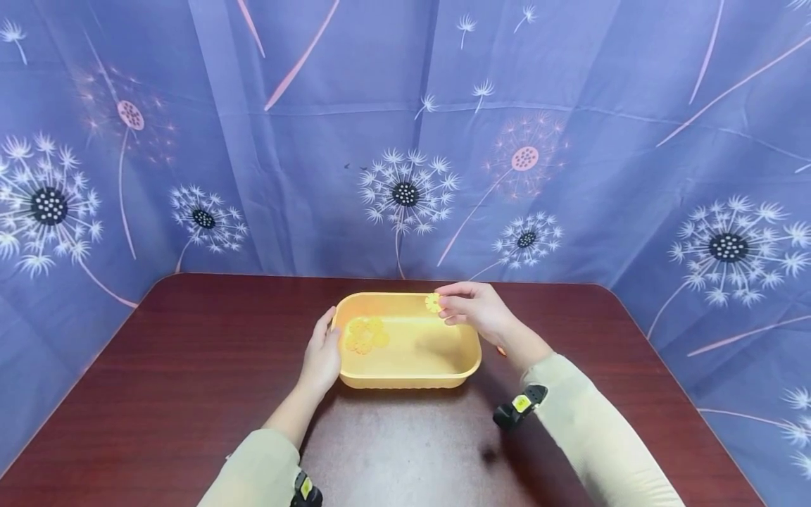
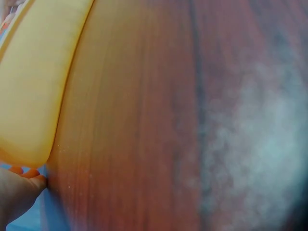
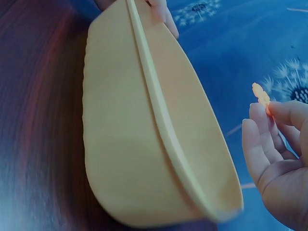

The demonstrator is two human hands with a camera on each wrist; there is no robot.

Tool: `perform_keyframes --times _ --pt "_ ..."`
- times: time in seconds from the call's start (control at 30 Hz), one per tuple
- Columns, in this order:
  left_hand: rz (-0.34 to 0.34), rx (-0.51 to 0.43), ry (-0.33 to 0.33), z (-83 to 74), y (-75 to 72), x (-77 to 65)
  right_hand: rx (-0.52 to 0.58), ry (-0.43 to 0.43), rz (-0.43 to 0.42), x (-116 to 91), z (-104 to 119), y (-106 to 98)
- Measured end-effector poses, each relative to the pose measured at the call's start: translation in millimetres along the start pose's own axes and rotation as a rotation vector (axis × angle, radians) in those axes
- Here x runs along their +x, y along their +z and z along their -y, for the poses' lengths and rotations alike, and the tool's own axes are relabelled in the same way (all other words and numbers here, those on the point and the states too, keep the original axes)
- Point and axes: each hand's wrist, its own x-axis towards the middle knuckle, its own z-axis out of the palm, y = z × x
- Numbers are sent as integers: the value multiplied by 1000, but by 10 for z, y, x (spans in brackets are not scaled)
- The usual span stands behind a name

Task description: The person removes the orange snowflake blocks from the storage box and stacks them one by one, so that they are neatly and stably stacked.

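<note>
A yellow plastic basin (image 1: pixel 405 381) with rounded corners sits on the table. At its left end my left hand (image 1: pixel 322 359) grips the wall, fingers up at the rim; in the left wrist view the left hand (image 2: pixel 19 192) shows at the basin's end. Over the far right part of the basin, my right hand (image 1: pixel 478 310) pinches a small yellow notched disc (image 1: pixel 434 303) between thumb and fingers. From the right wrist, this disc (image 3: pixel 261 94) appears edge-on, above the rim. Several similar yellow-orange discs (image 1: pixel 366 334) lie together inside the basin's left part.
A small orange piece (image 1: pixel 501 351) lies on the table right of the basin, partly hidden by my right wrist. The dark red wooden table (image 1: pixel 190 366) reaches back to a blue curtain (image 1: pixel 317 176) with dandelion prints.
</note>
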Motion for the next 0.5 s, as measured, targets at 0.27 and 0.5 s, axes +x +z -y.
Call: perform_keyframes --times 0.27,0.5 --pt "-5 -1 1 3 -1 -12 -4 11 -53 -84 -54 -261" --pt "-4 3 -1 4 -2 5 11 25 -98 -165 -138 -452"
